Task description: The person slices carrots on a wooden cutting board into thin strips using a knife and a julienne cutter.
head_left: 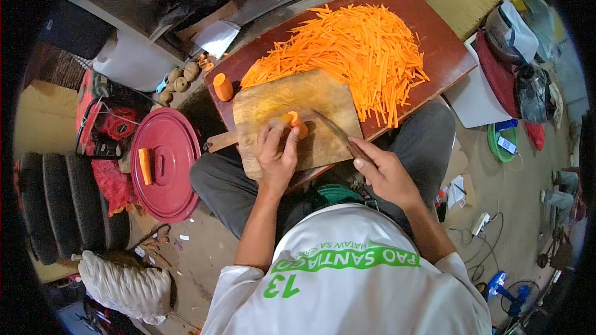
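My left hand [276, 154] grips a short carrot piece [299, 126] on the wooden cutting board [267, 102], fingertips closed around it. In my right hand [386, 170] is a knife [333, 128]; its blade points up and left over the board's right side, apart from the carrot piece. Behind the board, a large heap of carrot strips [347, 49] spreads across the reddish-brown table [447, 49]. A thick carrot chunk [222, 87] stands at the board's upper left corner, on the table.
A red round lid [177, 180] with a carrot piece [144, 166] on it lies to the left. Stacked tires [59, 205] and a white sack [127, 285] are farther left. At right are a green basin [496, 142] with a phone and cables on the floor.
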{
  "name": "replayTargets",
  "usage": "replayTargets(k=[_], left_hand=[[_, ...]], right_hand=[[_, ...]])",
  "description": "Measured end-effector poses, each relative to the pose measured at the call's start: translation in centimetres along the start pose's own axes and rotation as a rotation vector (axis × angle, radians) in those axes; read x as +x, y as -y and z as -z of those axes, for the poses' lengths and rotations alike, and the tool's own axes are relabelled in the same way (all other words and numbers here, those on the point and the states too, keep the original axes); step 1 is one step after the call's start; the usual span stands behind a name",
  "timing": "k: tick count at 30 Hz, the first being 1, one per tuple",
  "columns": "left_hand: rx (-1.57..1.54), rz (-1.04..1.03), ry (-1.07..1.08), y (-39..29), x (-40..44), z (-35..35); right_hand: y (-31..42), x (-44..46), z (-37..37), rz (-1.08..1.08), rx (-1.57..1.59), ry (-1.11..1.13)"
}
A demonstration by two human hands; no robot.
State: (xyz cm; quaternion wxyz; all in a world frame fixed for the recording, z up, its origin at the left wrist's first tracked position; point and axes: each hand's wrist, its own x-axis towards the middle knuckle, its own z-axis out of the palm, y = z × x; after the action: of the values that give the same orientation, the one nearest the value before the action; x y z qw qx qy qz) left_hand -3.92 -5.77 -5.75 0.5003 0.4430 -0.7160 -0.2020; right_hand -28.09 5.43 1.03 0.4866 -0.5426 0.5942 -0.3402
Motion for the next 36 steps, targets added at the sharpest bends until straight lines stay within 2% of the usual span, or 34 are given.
replayTargets(k=[6, 12, 19, 25, 28, 31, 36], left_hand=[[0.079, -0.173, -0.002, 0.2, 0.8, 0.0], [0.116, -0.246, 0.057, 0.2, 1.4, -0.2], [0.110, -0.229, 0.122, 0.3, 1.1, 0.3], [0.133, -0.265, 0.126, 1.2, 0.8, 0.5], [0.145, -0.259, 0.148, 1.1, 0.8, 0.6], [0.160, -0.269, 0.159, 1.2, 0.9, 0.5], [0.146, -0.245, 0.194, 0.7, 1.2, 0.9]], right_hand=[[2.0, 0.0, -0.6, 0.008, 0.016, 0.048], [4.2, 1.1, -0.4, 0.098, -0.032, 0.018], [5.0, 2.0, -0.3, 0.185, -0.088, 0.033], [6.0, 2.0, -0.2, 0.141, -0.091, 0.044], [5.5, 2.2, -0.3, 0.205, -0.172, 0.033], [6.0, 2.1, 0.0, 0.058, -0.202, 0.090], [6.6, 2.8, 0.8, 0.046, -0.198, 0.151]])
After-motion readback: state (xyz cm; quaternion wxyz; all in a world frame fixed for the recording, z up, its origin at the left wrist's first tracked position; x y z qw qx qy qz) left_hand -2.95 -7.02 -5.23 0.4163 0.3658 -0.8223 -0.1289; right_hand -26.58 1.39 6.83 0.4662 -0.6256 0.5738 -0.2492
